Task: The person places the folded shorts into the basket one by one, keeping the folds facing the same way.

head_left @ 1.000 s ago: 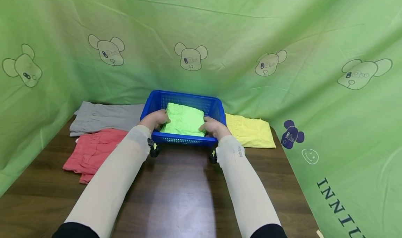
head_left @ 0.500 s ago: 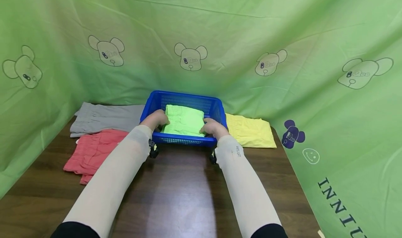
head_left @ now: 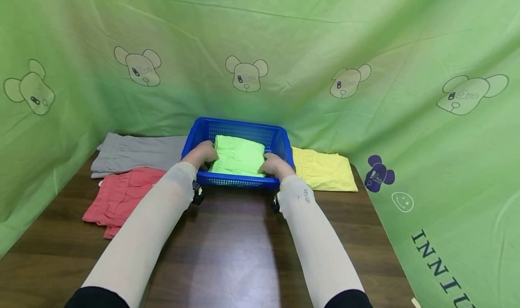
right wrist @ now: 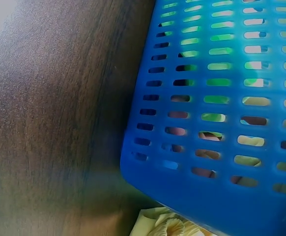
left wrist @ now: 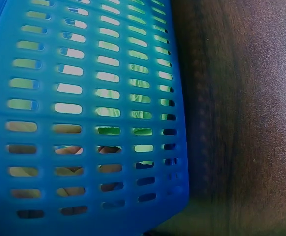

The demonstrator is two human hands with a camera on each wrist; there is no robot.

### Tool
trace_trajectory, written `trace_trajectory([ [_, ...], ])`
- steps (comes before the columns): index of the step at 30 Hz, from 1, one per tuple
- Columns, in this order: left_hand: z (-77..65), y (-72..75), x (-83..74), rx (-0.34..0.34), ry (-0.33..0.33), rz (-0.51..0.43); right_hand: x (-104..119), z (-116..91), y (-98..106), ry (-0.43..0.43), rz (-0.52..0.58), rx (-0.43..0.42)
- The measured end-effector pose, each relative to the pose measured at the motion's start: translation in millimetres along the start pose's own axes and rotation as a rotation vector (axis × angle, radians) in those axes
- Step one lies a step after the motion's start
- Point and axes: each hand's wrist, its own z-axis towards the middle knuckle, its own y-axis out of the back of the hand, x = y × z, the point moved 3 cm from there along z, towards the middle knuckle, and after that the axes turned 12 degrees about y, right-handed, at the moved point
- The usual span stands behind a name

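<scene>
Inside a blue plastic basket (head_left: 243, 181) lies a pair of folded neon green shorts (head_left: 239, 156), in the head view. My left hand (head_left: 201, 153) reaches over the front rim and holds the left edge of the shorts. At their right edge my right hand (head_left: 277, 164) holds on, thumb toward the cloth. Fingertips of both hands are hidden beside or under the fabric. Both wrist views look at the slotted basket wall (left wrist: 91, 113) from outside; green cloth and parts of the fingers show through the slots.
To the left lie folded grey pants (head_left: 142, 151) and folded red shorts (head_left: 122, 195), partly behind the left sleeve. A folded yellow garment (head_left: 325, 170) lies right of the basket. The brown wooden table (head_left: 231, 245) meets a green curtain (head_left: 300, 105) behind.
The green shorts have settled slightly lower in the basket, both hands staying at their edges. Over the last half second almost nothing has moved.
</scene>
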Motion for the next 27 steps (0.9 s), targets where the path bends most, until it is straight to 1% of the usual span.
trace_trajectory([
  [9,2.9,1.0,-3.4,0.003,-0.022,0.017,4.2,-2.7,2.2,0.021,-0.074,-0.007],
  [16,-1.5,3.5,-6.4,-0.049,0.006,0.06,7.5,-6.3,2.6,0.064,-0.16,-0.024],
  [20,-6.5,4.9,-5.8,-0.043,-0.029,0.074,12.1,-9.6,2.8,0.097,-0.255,-0.07],
  [22,-10.1,5.6,-5.4,-0.027,-0.051,0.088,15.5,-11.4,3.0,0.115,-0.303,-0.097],
  [24,-14.7,6.4,-6.2,-0.015,-0.079,0.12,19.1,-13.6,3.5,0.128,-0.34,-0.127],
  [27,-23.4,7.9,-10.6,-0.042,-0.141,0.21,23.6,-17.4,4.2,0.13,-0.379,-0.162],
])
